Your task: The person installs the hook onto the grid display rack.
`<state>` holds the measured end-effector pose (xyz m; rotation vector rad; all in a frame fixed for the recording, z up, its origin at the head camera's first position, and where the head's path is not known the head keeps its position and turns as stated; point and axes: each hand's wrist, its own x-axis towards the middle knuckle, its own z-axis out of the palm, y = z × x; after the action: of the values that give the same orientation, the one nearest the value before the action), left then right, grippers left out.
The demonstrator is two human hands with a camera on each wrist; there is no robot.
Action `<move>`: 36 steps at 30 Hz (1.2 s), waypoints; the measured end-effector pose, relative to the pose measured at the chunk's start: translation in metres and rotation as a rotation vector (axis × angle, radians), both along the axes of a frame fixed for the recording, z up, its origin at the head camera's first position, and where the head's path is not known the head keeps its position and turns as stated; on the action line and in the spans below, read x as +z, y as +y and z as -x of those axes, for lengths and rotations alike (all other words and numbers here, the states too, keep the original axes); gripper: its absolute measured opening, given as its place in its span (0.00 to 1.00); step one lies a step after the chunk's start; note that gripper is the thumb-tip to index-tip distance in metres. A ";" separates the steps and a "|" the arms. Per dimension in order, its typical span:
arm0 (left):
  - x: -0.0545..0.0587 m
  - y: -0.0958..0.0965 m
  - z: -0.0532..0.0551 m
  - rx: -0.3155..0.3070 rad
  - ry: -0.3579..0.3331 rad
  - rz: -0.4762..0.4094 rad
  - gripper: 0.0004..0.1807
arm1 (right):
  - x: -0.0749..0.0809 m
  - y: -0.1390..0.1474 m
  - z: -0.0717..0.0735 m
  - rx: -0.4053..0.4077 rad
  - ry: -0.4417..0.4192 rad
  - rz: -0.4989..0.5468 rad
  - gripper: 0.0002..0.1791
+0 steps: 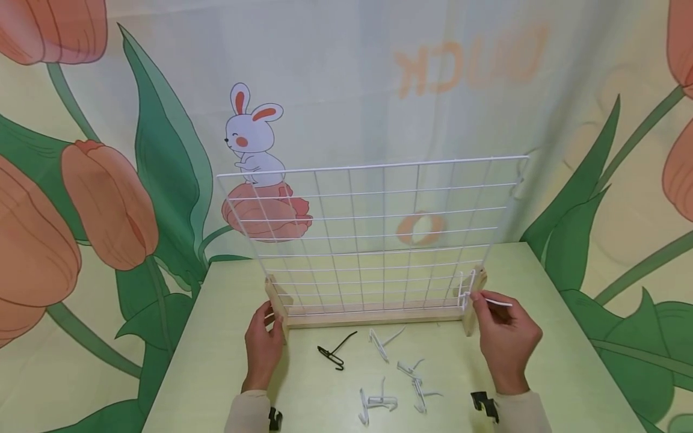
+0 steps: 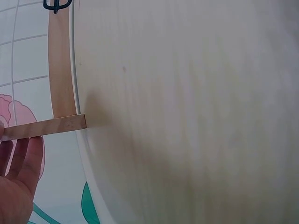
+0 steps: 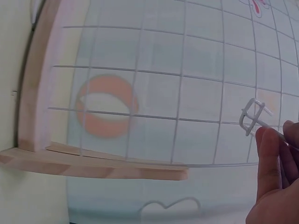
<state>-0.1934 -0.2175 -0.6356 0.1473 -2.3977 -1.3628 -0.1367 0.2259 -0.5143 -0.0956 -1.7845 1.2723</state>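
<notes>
White wire hook (image 3: 254, 119): held out in front of the wire grid panel (image 1: 384, 233), at its lower right end, near the right wooden foot (image 1: 468, 320); contact with the grid cannot be told.
Right hand (image 1: 509, 337): thumb and fingers close together, pinching the hook's straight stem; the hook's looped head faces the grid.
Left hand (image 1: 263, 343): thumb and fingers curled round the left wooden foot (image 1: 278, 305), thumb on one side, fingers on the other.
Wire grid panel: white, standing on the wooden stand, its top leaning toward the backdrop in the head view.
Wooden base bar (image 1: 373, 316): runs between the two feet along the grid's lower edge.
Black wire hook (image 1: 331, 355): lies in front of the stand, nearer the left foot.
Loose white hooks (image 1: 381, 346): several, scattered on the table right of and below the black one; some lie close together.
Table (image 1: 216, 355): pale, yellowish-green.
Backdrop curtain (image 1: 346, 78): printed with tulips and a rabbit (image 1: 254, 144).
</notes>
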 end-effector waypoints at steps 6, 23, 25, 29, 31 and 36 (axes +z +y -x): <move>0.000 0.000 0.000 -0.003 0.002 0.003 0.24 | 0.012 0.002 0.010 -0.014 0.045 0.007 0.09; -0.001 0.000 -0.002 -0.007 0.028 -0.001 0.24 | 0.051 -0.007 0.024 -0.050 0.161 -0.022 0.06; -0.002 0.001 -0.004 -0.004 0.019 -0.008 0.24 | 0.049 -0.005 0.027 -0.046 0.161 -0.026 0.06; -0.002 0.002 -0.005 -0.002 0.011 -0.016 0.25 | 0.036 0.004 0.036 -0.049 0.155 -0.051 0.07; -0.002 0.003 -0.005 -0.005 0.015 -0.018 0.25 | 0.029 0.009 0.041 -0.054 0.162 -0.073 0.08; -0.002 0.002 -0.001 -0.004 0.040 -0.008 0.24 | 0.025 0.014 0.047 -0.032 0.212 -0.102 0.08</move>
<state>-0.1922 -0.2157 -0.6376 0.1159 -2.3612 -1.3650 -0.1834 0.2400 -0.4893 0.0660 -1.6545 1.1225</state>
